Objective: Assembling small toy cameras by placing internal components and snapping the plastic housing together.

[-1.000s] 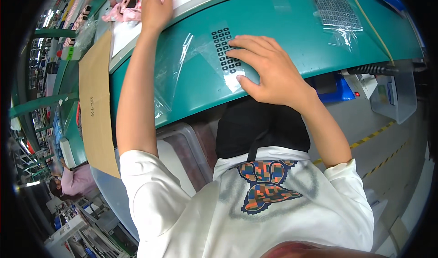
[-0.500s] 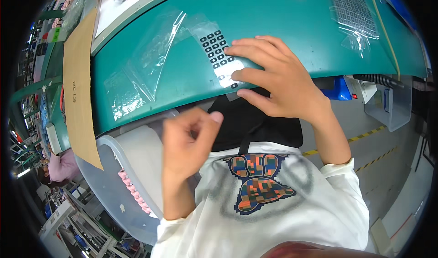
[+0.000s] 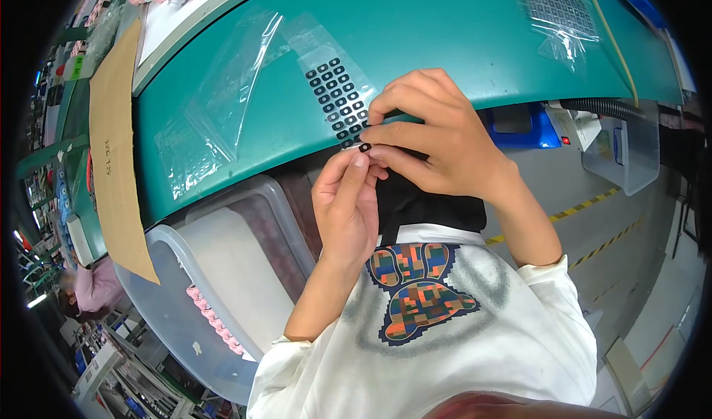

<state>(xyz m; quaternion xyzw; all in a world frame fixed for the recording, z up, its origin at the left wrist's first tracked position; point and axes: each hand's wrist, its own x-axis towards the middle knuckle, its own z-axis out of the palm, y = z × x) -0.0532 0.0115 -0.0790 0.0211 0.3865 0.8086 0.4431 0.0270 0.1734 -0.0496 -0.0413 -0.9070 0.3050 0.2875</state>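
Note:
A clear sheet bearing rows of small black square pads, each with a pale centre, lies at the near edge of the green table. My left hand pinches the sheet's near end between thumb and fingers. Right beside it, the thumb and forefinger of my right hand close on a black pad at that same end. My right middle finger rests beside the rows. The fingertips partly hide the sheet's lower corner.
Crumpled clear plastic film lies left of the sheet, and a bagged stack of similar sheets at the far right. A cardboard strip lines the table's left end. Below it stands a plastic bin with pink pieces.
My left hand has moved right and up from beside the table edge to the sheet's near end. My right thumb and forefinger have drawn together there. The view has shifted slightly.

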